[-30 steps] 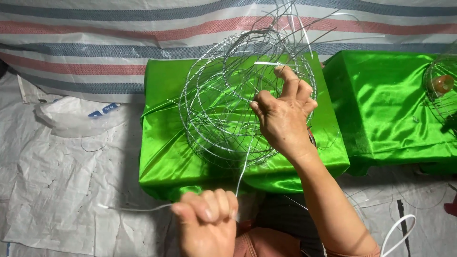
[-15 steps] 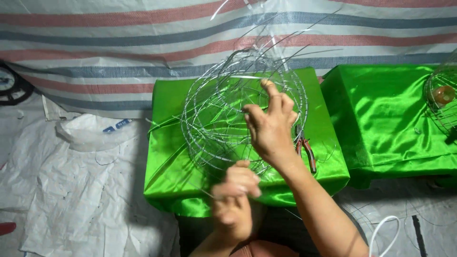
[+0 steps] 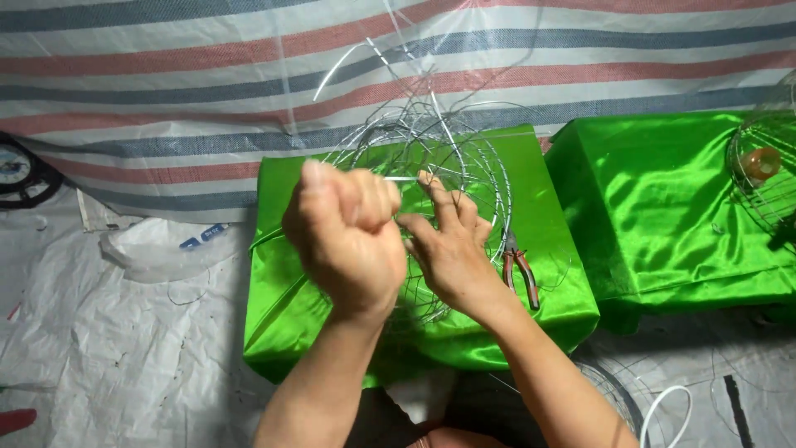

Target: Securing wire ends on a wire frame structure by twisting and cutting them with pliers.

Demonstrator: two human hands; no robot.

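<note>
Left hand clenched on thin silvery wire; right hand fingers grip the round wire frame over glossy green cloth.

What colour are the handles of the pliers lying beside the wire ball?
Red. The pliers lie on the green cloth, right of the right hand; the head view shows them.

A crumpled clear plastic bag with small blue labels lies on the white sheet left of the green box, and part of a round dial shows at the far left edge.
</note>
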